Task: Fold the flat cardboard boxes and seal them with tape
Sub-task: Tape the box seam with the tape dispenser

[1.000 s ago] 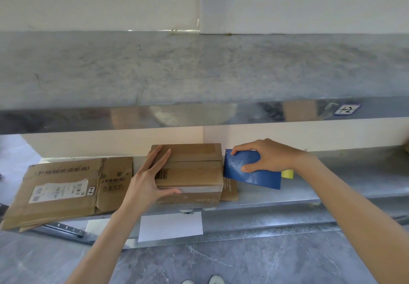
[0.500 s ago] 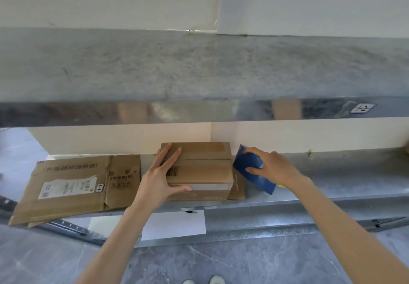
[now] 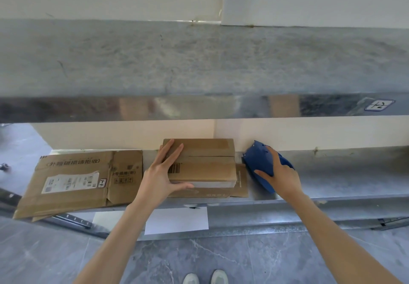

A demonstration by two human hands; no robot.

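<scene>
Box sits on the shelf under the left hand, straight fingers pressing its top. Just right, the right hand grips a blue dispenser, probably for tape.

Left hand: fingers flat on taped box, left end.
Right hand: grips blue tape dispenser, right of box.
Flat cardboard: left of box.

Steel shelf and what is laid on it
Flattened cardboard boxes are laid at the left, overhanging the front edge; a folded box is set on a cardboard sheet, with a blue tape dispenser just beside it.
</scene>
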